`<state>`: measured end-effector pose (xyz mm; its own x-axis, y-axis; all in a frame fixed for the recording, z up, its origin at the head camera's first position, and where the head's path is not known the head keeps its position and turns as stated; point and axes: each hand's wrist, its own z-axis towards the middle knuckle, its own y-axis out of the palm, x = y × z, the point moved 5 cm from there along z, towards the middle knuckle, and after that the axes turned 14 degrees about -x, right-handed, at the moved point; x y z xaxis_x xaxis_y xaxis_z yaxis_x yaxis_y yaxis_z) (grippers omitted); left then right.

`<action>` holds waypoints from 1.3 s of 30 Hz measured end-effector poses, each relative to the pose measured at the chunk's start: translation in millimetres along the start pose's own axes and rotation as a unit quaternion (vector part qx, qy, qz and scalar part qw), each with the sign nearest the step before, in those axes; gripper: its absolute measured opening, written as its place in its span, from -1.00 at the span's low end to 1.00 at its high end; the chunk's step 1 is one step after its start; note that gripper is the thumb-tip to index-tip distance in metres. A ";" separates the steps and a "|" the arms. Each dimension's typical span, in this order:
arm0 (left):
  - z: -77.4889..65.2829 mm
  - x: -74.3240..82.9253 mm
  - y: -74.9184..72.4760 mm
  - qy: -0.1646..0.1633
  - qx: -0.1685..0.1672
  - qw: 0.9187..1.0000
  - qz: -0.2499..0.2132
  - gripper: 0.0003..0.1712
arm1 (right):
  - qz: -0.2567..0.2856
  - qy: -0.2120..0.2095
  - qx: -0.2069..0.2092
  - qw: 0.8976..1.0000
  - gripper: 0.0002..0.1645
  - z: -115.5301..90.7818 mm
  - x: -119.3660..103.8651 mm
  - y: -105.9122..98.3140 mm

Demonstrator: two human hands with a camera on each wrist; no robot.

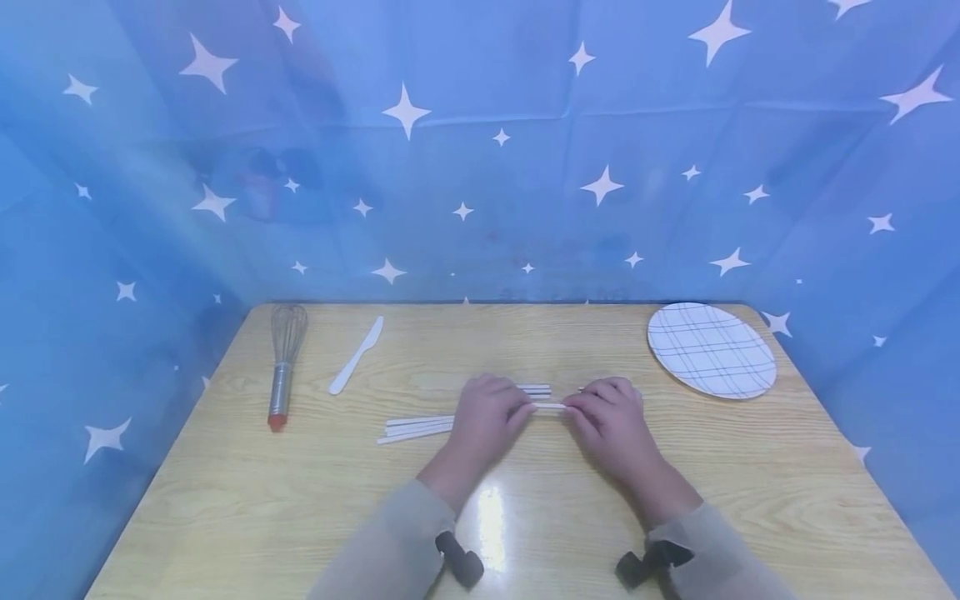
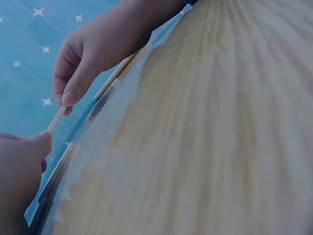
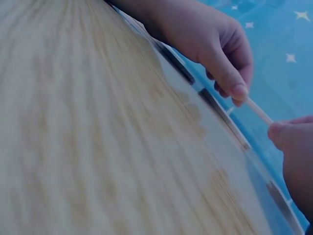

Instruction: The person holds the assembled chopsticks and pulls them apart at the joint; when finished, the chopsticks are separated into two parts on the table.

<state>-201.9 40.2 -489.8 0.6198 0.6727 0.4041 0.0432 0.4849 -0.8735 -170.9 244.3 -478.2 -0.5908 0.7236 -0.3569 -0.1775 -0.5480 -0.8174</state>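
Near the middle of the wooden table, a thin white stick stretches between both hands. My left hand pinches one end with thumb and fingers, and my right hand pinches the other. In the left wrist view the same stick shows as a short pale length between the fingertips. Several similar white sticks lie on the table to the left of the left hand, partly hidden by it. More sticks lie just beyond the pinched one.
A whisk with a red-tipped handle lies at the table's back left, beside a white plastic knife. An oval plate with a checked line pattern sits at the back right. Behind the table hangs a blue star-patterned cloth.
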 end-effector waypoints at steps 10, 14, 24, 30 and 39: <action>12.7 10.8 8.1 0.013 0.009 1.000 0.002 -0.82 | -0.008 -0.008 0.011 1.000 -0.84 -8.3 17.3 -9.2; 15.7 15.9 8.6 0.026 0.011 1.000 0.002 -0.81 | -0.004 -0.015 0.014 1.000 -0.81 -10.9 21.4 -15.6; 15.1 19.6 7.7 0.035 0.015 0.999 0.003 -0.84 | -0.008 -0.044 0.021 0.999 -0.76 -12.0 20.7 -20.1; 13.5 19.6 7.1 0.032 0.013 0.999 0.003 -0.86 | -0.011 -0.044 0.021 0.999 -0.79 -11.9 21.4 -19.7; 12.6 19.9 7.1 0.009 -0.019 1.000 0.011 -0.83 | -0.010 -0.049 0.017 0.999 -0.78 -12.9 24.2 -18.3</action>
<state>-199.2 64.0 -484.5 0.6346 0.6728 0.3803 0.0595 0.4481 -0.8920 -171.8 277.2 -477.8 -0.6611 0.6909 -0.2925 -0.2162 -0.5487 -0.8076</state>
